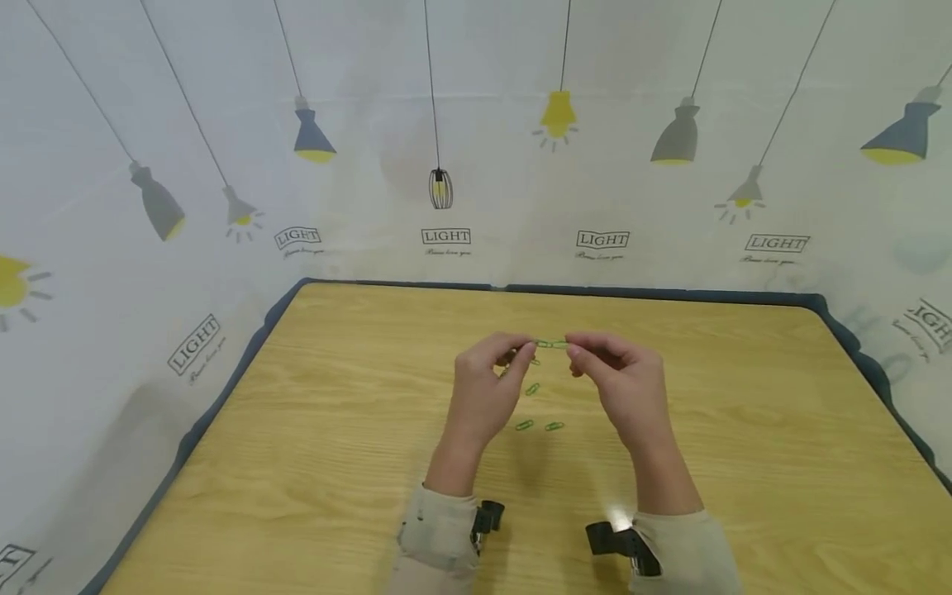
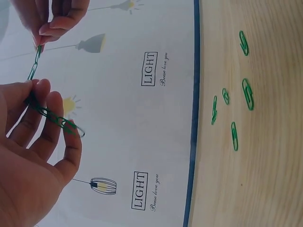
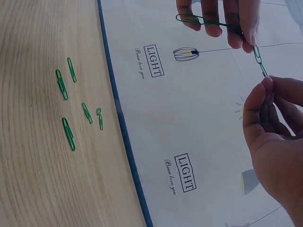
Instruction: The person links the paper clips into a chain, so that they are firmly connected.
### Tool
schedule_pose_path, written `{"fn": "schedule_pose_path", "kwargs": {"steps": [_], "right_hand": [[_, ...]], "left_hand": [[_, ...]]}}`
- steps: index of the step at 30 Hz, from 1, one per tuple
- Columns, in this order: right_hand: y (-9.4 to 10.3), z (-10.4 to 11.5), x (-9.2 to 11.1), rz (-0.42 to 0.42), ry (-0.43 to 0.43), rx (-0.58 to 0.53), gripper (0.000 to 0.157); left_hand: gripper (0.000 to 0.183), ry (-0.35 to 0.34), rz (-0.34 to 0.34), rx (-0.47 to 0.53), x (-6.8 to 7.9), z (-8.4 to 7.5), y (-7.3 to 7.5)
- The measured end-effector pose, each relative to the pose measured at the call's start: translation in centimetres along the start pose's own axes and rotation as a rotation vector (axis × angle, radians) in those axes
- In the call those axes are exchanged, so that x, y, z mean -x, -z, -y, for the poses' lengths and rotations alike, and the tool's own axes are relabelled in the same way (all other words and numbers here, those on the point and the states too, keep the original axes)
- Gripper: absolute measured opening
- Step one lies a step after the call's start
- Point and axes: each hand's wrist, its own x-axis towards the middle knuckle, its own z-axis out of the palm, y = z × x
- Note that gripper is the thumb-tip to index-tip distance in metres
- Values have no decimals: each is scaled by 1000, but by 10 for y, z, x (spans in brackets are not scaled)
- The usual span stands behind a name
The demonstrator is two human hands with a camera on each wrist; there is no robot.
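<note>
Between my hands, above the table, stretches a chain of green paper clips (image 1: 550, 344). My left hand (image 1: 483, 384) pinches it between thumb and forefinger. In the left wrist view, more linked paper clips (image 2: 52, 116) trail across the left hand's other fingers. My right hand (image 1: 632, 388) pinches the chain's other end by fingertips and thumb. In the right wrist view, two linked clips (image 3: 258, 56) show in the gap between the hands. Several loose green paper clips (image 1: 554, 426) lie on the table below; one loose clip (image 2: 248, 94) is seen large in the left wrist view.
The wooden tabletop (image 1: 320, 430) has a dark blue edge (image 1: 595, 291) along its back and sides. Behind it hangs a pale cloth (image 1: 506, 198) printed with lamps and the word LIGHT. Both wrists wear black camera mounts (image 1: 625, 545) over light sleeves.
</note>
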Motion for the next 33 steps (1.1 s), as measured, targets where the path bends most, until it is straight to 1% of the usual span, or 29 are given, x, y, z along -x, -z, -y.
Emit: {"fn": "schedule_pose_path", "kwargs": {"steps": [1,3,7,9,12,15,19,23,28,33], "right_hand": [[0,0,0,-2,1,-3,24],[0,1,1,-8,12,-7,24],[1,4,2,-18,58,3,21],[0,6,2,-16,80,13,19],[-3,8,3,-5,108,27,18],[-5,10,2,8,123,28,18],[-5,10,2,17,138,43,17],[-5,9,2,55,141,74,15],[-7,7,-2,122,95,98,16],[-3,6,-6,163,51,121,19]], "left_hand": [[18,8,9,15,0,0,1],[20,39,51,63,1,1,1],[20,146,137,183,4,-1,0],[20,189,164,224,4,-2,1],[21,221,191,259,4,-5,1],[25,232,207,281,3,-9,1],[26,223,195,285,1,-10,-2],[24,205,147,257,1,-8,-3],[21,189,88,206,1,-3,-3],[23,191,75,187,0,-1,-2]]}}
